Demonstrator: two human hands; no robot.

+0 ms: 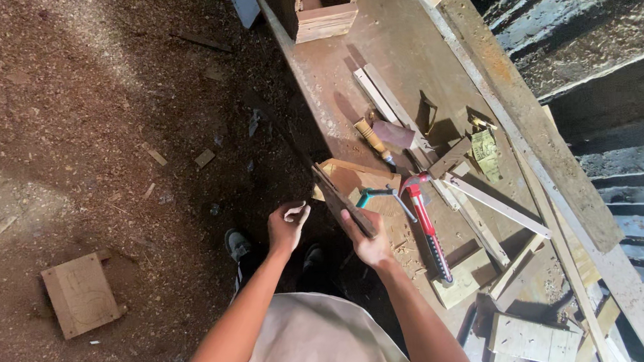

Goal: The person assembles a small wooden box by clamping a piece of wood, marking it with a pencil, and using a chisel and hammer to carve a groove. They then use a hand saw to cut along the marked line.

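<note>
- The right hand [368, 242] is closed around a long dark flat blade-like tool [340, 200], which runs from the palm up toward 11 o'clock, over the near edge of the desk [396, 43].
- The left hand [288, 226] hangs over the floor just at 9 o'clock of the right hand; its fingers are curled loosely inward and hold nothing that can be made out.
- The tool's far end lies across a pale triangular wooden piece [354, 176] at the desk's edge.
- At 3 o'clock of the right hand, a red-handled hammer [427, 224] lies on the desk, with a teal-handled tool [379, 195] just beside it.
- At 1 o'clock, a wooden-handled chisel [374, 140] rests near thin pale wood strips [387, 96].
- At 12 o'clock, far up the desk, stands an open wooden box [320, 13].
- At 8 o'clock, well apart on the sawdust-covered floor [84, 104], lies a square wooden block [80, 293].
- Below the hands, two dark shoes [237, 242] show on the floor.
</note>
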